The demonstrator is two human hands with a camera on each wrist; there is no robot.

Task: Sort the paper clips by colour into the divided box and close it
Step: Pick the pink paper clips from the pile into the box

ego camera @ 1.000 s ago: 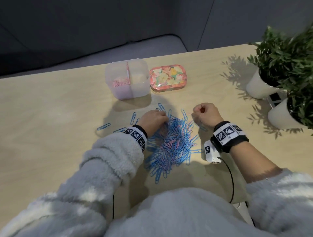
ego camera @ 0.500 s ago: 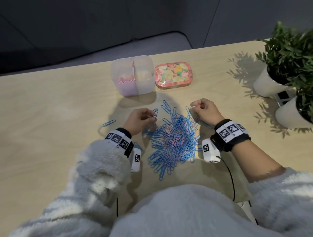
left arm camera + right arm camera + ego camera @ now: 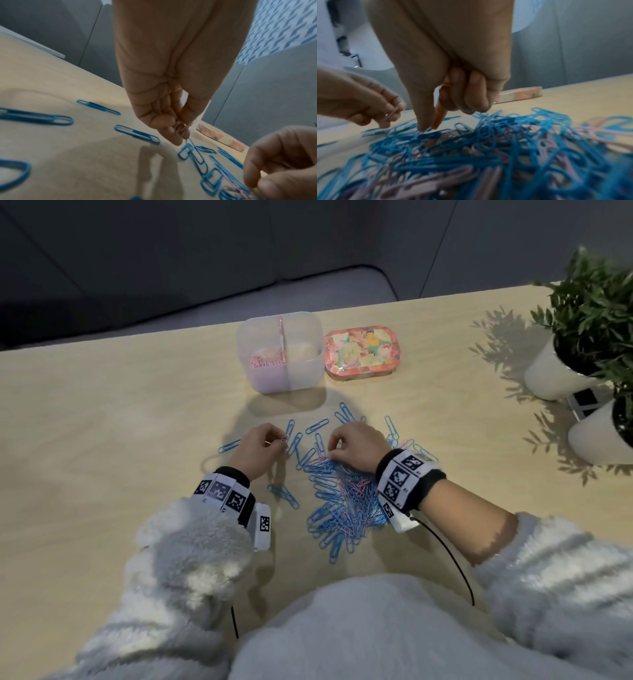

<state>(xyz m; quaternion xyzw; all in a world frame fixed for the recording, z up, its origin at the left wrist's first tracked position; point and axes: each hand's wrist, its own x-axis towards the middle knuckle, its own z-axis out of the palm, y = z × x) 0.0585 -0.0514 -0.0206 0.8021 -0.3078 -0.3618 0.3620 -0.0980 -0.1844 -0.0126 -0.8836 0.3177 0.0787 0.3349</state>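
A heap of blue and pink paper clips (image 3: 346, 501) lies on the table in front of me, with loose blue clips (image 3: 317, 426) scattered behind it. My left hand (image 3: 279, 441) hovers left of the heap and pinches pink clips (image 3: 180, 129) between thumb and fingers. My right hand (image 3: 330, 453) reaches down onto the heap's far edge. Its thumb and forefinger tips (image 3: 423, 127) meet on a pink clip (image 3: 237, 190), and its other fingers are curled. The translucent divided box (image 3: 308, 371) stands open behind, with pink clips (image 3: 265, 361) in its left compartment.
A floral lid (image 3: 363, 352) lies right of the box. Two white pots with green plants (image 3: 555, 371) stand at the right edge of the table. Single blue clips (image 3: 228, 445) lie left of my left hand. A cable (image 3: 455, 566) runs from my right wrist.
My left hand has come off the heap, moving left with pink clips pinched. My right hand has moved left from beside the heap onto its far edge.
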